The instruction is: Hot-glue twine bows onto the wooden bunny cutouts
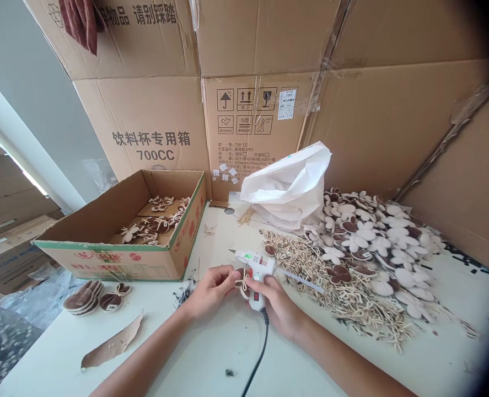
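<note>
My left hand (215,289) is closed, its thumb and forefinger pinching a small cream cord bow (243,281) at its left side. Behind the bow, part of a brown fabric piece (244,292) shows. My right hand (281,303) is closed around a white glue gun (262,266), with the thumb across its handle and the tip reaching the bow. The gun's nozzle points left, a green light glows on its body, and a glue stick (300,280) sticks out at the back. Fingers hide much of the brown piece.
An open cardboard box (132,262) with finished-looking bow pieces stands left. Right lie a heap of cord bows (352,298) and a pile of fabric shapes (376,242). A white bag (288,193) stands behind; a black cable (263,342) runs toward me. Cardboard scrap (114,343) lies left.
</note>
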`<state>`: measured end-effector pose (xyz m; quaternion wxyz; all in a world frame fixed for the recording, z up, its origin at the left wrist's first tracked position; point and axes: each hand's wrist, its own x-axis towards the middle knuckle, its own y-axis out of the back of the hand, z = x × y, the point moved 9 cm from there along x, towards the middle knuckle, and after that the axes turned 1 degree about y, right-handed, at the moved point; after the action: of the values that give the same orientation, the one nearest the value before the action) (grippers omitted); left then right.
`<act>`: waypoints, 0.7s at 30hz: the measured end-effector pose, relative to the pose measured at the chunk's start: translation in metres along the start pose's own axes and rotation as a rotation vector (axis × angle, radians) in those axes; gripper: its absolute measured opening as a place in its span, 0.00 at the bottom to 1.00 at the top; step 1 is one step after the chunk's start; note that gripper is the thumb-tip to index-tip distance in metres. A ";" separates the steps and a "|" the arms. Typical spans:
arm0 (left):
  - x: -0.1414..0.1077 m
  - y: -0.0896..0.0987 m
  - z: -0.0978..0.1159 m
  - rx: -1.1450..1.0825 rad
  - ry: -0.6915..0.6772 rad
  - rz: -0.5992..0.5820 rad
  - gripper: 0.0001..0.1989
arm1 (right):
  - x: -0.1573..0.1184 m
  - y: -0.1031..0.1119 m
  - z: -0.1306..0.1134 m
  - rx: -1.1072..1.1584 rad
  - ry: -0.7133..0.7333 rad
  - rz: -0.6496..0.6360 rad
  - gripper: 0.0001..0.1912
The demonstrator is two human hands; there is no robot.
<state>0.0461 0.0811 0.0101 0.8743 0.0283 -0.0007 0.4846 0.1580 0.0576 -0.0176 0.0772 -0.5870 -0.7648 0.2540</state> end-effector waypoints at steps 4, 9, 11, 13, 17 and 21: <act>-0.002 0.003 0.001 -0.008 0.023 0.043 0.27 | -0.001 -0.001 -0.001 -0.017 -0.011 0.007 0.13; -0.002 -0.001 0.004 0.030 0.025 0.011 0.26 | -0.001 -0.003 -0.002 -0.036 -0.005 -0.016 0.13; -0.002 -0.003 0.006 0.058 0.014 -0.003 0.25 | -0.001 -0.002 -0.001 -0.028 -0.004 -0.012 0.13; -0.001 -0.003 0.006 0.073 0.009 -0.009 0.25 | 0.000 -0.001 -0.001 -0.019 -0.005 0.001 0.12; -0.002 -0.003 0.005 0.055 0.017 -0.017 0.25 | 0.000 -0.001 -0.001 -0.014 -0.002 0.008 0.13; -0.003 0.004 -0.007 0.033 0.086 0.035 0.29 | -0.002 -0.005 -0.003 -0.003 0.001 -0.017 0.12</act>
<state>0.0404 0.0811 0.0028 0.8643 0.0218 0.0444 0.5006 0.1559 0.0560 -0.0122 0.0789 -0.5809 -0.7700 0.2518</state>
